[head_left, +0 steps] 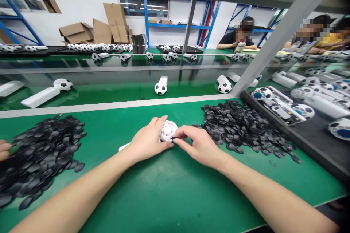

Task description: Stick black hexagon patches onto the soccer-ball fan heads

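My left hand (149, 138) grips a white soccer-ball fan (168, 130), its round head with openwork showing between my thumb and fingers. The fan's white handle (124, 147) sticks out to the left beneath that hand. Against the lower right of the head, my right hand (198, 143) pinches a small black plastic piece (173, 138), mostly hidden by the fingertips. A heap of black plastic pieces (240, 127) lies to the right of my right hand. Another heap of the same pieces (46, 156) spreads out on the left.
Behind a pale rail (115, 105), soccer-ball fans (160, 87) lie on a green belt. At right stands a black tray (308, 138) with several fans, near a slanted grey post (273, 40). Another person's fingers (4, 149) touch the left heap. People sit at the far right.
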The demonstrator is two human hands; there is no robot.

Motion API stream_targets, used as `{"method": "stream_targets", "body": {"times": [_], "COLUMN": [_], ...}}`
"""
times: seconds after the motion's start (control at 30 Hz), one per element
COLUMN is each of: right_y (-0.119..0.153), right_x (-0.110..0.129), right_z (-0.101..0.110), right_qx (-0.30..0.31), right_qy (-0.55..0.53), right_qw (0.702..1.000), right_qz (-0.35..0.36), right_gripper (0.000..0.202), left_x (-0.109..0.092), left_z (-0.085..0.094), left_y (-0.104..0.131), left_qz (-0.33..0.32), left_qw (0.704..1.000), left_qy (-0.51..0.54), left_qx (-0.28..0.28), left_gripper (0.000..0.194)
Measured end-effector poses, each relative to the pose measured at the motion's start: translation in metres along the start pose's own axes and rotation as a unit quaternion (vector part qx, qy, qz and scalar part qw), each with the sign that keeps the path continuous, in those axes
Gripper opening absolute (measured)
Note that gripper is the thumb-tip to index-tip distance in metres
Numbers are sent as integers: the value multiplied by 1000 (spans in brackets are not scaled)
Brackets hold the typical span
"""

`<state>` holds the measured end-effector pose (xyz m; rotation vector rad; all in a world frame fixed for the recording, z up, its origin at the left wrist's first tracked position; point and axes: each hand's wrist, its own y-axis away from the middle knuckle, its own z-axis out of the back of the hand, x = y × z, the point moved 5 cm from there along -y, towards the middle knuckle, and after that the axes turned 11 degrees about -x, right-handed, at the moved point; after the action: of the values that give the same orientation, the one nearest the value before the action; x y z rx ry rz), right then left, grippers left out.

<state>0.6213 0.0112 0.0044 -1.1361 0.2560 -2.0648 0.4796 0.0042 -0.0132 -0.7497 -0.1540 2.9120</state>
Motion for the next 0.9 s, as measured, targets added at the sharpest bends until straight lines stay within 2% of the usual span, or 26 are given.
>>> {"method": "stream_targets", "body": {"times": [0.13,0.33,0.43,0.53,0.7,0.8,0.87,0.9], "right_y": [1,-1,0,1,-1,-7,-12,-13], "right_x": [2,-6,-15,-19,-20,-28,-40,-47], "right_z": [-6,-6,-8,-14,-15,-8,6,15], "right_qx": [-10,-58,-56,-14,-12,9,1,-5], "right_qy": [8,-2,-20,-65,-72,-72,7,86], "right_qw": [1000,998,997,995,994,992,993,988], "right_qz": [18,-9,-49,-71,-80,-99,-120,-132], "right_gripper": [6,10,34,55,50,42,31,27], "left_x": [-3,-3,-4,-6,-7,-8,-6,-6], "left_z": [0,0,0,0,2,1,-1,-1], "left_y": [1,-1,-2,-2,-1,0,0,0], "left_qz": [-14,-11,-16,-31,-31,-26,-17,-12], "left_qw": [1000,1000,999,999,999,999,1000,1000], "left_qy": [7,13,23,28,24,6,-15,-23], "left_qx": [-3,-17,-18,-23,-32,-22,-13,-10], "left_gripper": [83,69,64,59,54,60,68,70]}}
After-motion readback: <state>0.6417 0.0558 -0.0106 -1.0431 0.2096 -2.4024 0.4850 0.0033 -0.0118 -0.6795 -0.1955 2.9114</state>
